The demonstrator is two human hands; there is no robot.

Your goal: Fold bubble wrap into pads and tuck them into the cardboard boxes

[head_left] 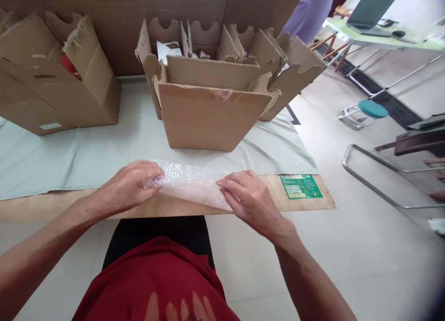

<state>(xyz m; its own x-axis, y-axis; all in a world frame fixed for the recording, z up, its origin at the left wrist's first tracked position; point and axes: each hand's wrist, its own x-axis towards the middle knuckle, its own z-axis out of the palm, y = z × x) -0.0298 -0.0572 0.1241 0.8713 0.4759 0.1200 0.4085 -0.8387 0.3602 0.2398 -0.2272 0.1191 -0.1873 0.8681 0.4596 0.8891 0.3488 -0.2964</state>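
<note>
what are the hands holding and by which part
Bubble wrap: the left hand grips one end, and the right hand grips the opposite end.

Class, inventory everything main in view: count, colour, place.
bubble wrap: one, clear, front centre
table: one, tan, foreground
cloth: one, greenish, on table
boxes: several, brown, on cloth
cardboard panel: one, brown, behind boxes
card: one, green, table's right corner
far table: one, greenish, upper right
laptop: one, dark, far table
stool: one, teal, right
metal frame: one, silver, right
fabric: one, purple, upper right
shirt: one, red, bottom
left hand, right hand: one each, bare, gripping wrap
</note>
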